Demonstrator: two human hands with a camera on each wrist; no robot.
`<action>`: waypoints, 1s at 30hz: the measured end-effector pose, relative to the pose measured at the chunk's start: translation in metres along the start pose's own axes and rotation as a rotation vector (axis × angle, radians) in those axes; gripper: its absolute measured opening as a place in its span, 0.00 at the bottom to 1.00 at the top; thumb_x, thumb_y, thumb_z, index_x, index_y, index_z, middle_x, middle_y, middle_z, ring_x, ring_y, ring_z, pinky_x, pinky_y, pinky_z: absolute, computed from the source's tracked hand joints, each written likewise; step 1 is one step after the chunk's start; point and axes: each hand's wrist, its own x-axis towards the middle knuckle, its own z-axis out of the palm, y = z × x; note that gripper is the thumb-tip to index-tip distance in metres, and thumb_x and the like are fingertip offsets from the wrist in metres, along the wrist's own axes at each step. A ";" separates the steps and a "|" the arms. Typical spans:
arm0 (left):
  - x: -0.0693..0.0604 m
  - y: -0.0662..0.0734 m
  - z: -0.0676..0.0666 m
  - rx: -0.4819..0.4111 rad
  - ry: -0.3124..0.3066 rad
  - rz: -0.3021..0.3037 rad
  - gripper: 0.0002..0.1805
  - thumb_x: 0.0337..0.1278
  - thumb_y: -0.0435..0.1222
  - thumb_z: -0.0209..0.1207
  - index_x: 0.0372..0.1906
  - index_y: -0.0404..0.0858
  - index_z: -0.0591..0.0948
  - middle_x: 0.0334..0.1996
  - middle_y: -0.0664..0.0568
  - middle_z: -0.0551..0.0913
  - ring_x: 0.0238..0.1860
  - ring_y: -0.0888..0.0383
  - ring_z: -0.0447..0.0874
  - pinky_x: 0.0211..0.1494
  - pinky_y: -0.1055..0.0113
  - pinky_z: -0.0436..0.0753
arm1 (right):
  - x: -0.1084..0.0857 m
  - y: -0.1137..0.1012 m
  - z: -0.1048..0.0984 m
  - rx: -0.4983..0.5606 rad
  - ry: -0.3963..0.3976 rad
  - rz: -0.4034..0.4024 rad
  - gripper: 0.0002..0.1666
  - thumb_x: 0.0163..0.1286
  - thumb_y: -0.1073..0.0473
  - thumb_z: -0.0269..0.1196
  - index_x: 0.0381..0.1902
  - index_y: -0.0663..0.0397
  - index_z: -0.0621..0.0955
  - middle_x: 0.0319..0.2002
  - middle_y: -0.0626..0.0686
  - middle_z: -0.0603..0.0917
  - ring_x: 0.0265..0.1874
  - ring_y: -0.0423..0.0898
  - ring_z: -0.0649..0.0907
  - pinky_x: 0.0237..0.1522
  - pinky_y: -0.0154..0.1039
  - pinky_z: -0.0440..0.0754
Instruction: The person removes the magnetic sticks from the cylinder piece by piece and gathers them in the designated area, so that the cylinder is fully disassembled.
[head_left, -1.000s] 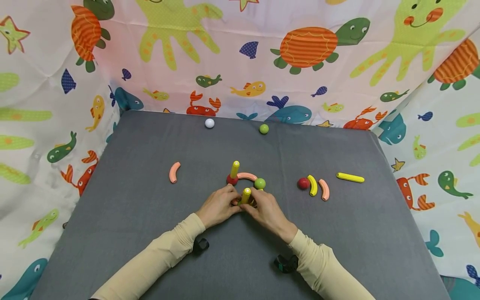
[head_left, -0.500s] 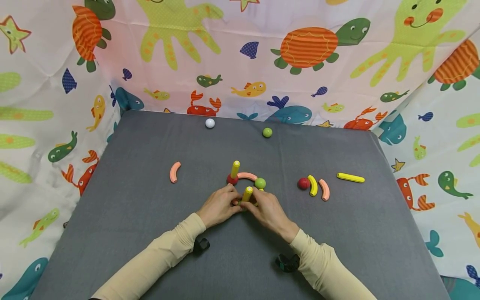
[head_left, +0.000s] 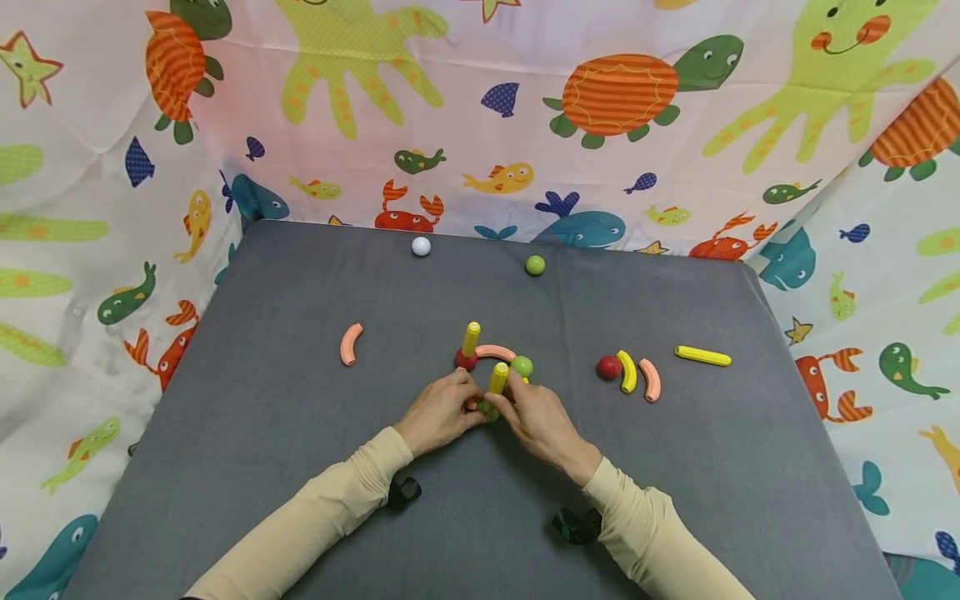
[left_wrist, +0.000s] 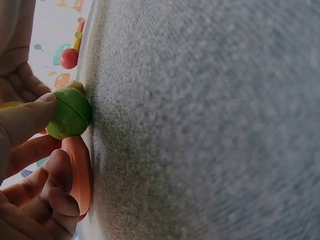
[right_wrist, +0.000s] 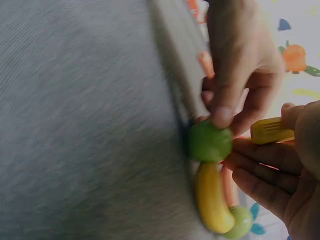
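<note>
The left hand (head_left: 438, 410) grips a green ball (left_wrist: 70, 114), its thumb on top; a curved pink piece (left_wrist: 80, 167) joins that ball. Between thumb and fingers the right hand (head_left: 546, 427) pinches a straight yellow stick (head_left: 498, 377). In the right wrist view the stick's end (right_wrist: 269, 131) stands apart from the green ball (right_wrist: 210, 141), from which a curved yellow piece (right_wrist: 212, 196) runs to another green ball (right_wrist: 239, 222). Behind the hands, a second yellow stick (head_left: 471, 338) rises from a red ball (head_left: 466, 359), linked by a curved pink piece (head_left: 496, 352) to the farther green ball (head_left: 522, 366).
Right of the hands lie a red ball (head_left: 609, 367), a curved yellow piece (head_left: 627, 372), a curved pink piece (head_left: 650, 381) and a yellow stick (head_left: 702, 356). Another pink piece (head_left: 351, 344) is at left. White (head_left: 421, 246) and green (head_left: 535, 265) balls sit near the back edge.
The right hand has tilted and drawn the yellow stick away from the near green ball, which shows more now. The green ball at the back rolled slightly right. The left hand has barely moved.
</note>
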 end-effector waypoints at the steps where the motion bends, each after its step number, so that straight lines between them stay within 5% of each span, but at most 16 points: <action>1: 0.000 0.000 0.000 0.005 0.001 0.000 0.09 0.49 0.39 0.72 0.31 0.41 0.84 0.29 0.53 0.75 0.26 0.66 0.68 0.30 0.75 0.68 | 0.001 -0.001 -0.001 0.002 0.000 -0.005 0.12 0.65 0.58 0.67 0.35 0.54 0.73 0.18 0.45 0.74 0.14 0.35 0.68 0.18 0.26 0.63; 6: 0.000 0.001 -0.002 0.015 0.002 0.000 0.09 0.50 0.40 0.72 0.32 0.41 0.85 0.31 0.53 0.77 0.27 0.65 0.71 0.31 0.74 0.72 | 0.010 0.004 -0.014 0.101 0.005 0.018 0.08 0.66 0.59 0.66 0.40 0.55 0.78 0.31 0.49 0.81 0.25 0.39 0.78 0.27 0.32 0.77; 9: 0.001 0.002 -0.003 -0.008 -0.009 -0.013 0.10 0.50 0.40 0.72 0.36 0.40 0.86 0.32 0.53 0.78 0.29 0.64 0.73 0.34 0.73 0.74 | 0.014 0.025 -0.031 0.111 0.077 0.062 0.07 0.66 0.63 0.65 0.41 0.56 0.81 0.43 0.55 0.82 0.37 0.45 0.82 0.39 0.42 0.83; 14: 0.001 0.003 -0.004 -0.030 -0.032 -0.053 0.10 0.51 0.40 0.72 0.37 0.41 0.86 0.33 0.53 0.79 0.30 0.64 0.74 0.37 0.71 0.76 | 0.007 0.085 -0.072 -0.107 0.245 0.176 0.16 0.63 0.68 0.65 0.49 0.64 0.77 0.42 0.63 0.83 0.38 0.56 0.84 0.41 0.51 0.83; 18: 0.001 0.003 -0.003 -0.024 -0.041 -0.052 0.11 0.51 0.41 0.71 0.37 0.41 0.86 0.33 0.53 0.79 0.30 0.64 0.74 0.37 0.71 0.76 | -0.018 0.137 -0.106 -0.240 0.300 0.332 0.19 0.62 0.69 0.65 0.51 0.68 0.76 0.40 0.67 0.84 0.37 0.63 0.84 0.40 0.58 0.80; 24: 0.001 0.004 -0.001 -0.012 -0.042 -0.039 0.11 0.51 0.42 0.72 0.36 0.41 0.86 0.32 0.52 0.79 0.29 0.64 0.72 0.35 0.72 0.74 | -0.066 0.191 -0.142 -0.414 0.187 0.488 0.15 0.60 0.70 0.62 0.46 0.68 0.81 0.40 0.68 0.80 0.36 0.68 0.80 0.36 0.64 0.75; 30: -0.001 0.003 -0.002 -0.026 -0.034 -0.038 0.10 0.51 0.41 0.72 0.35 0.41 0.86 0.32 0.52 0.78 0.28 0.64 0.71 0.34 0.73 0.73 | -0.095 0.219 -0.148 -0.509 0.067 0.413 0.13 0.53 0.75 0.59 0.38 0.68 0.82 0.32 0.69 0.79 0.30 0.67 0.78 0.31 0.63 0.73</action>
